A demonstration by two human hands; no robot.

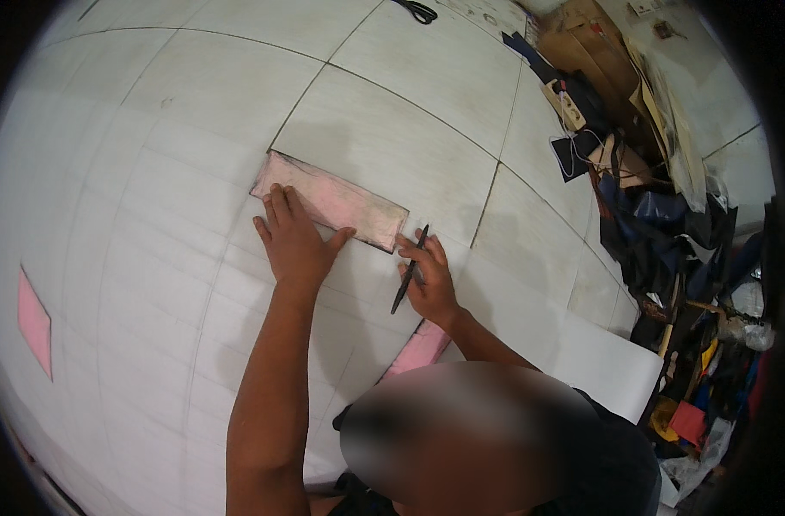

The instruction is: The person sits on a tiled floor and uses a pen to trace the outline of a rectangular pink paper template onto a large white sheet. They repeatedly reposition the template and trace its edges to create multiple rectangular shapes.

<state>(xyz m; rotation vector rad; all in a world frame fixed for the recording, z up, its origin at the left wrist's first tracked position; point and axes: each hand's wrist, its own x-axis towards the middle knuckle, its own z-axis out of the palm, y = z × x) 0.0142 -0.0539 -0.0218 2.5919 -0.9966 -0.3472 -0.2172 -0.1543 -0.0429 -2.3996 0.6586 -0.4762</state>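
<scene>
The left hand (pixel 294 245) presses flat on a pink template (pixel 328 199), pinning it to the white sheet (pixel 152 258); the right hand (pixel 427 279), fingers closed round a black pen (pixel 410 268), seemingly traces its edge.

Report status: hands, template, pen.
Left hand flat on pink template. Right hand grips black pen at template's corner. Nothing blocking.

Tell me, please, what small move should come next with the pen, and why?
Probably draw the slim black pen along the pink rectangular template's lower right edge: the left hand presses the template flat on the white sheet, and the right hand holds the tip at its corner.
</scene>
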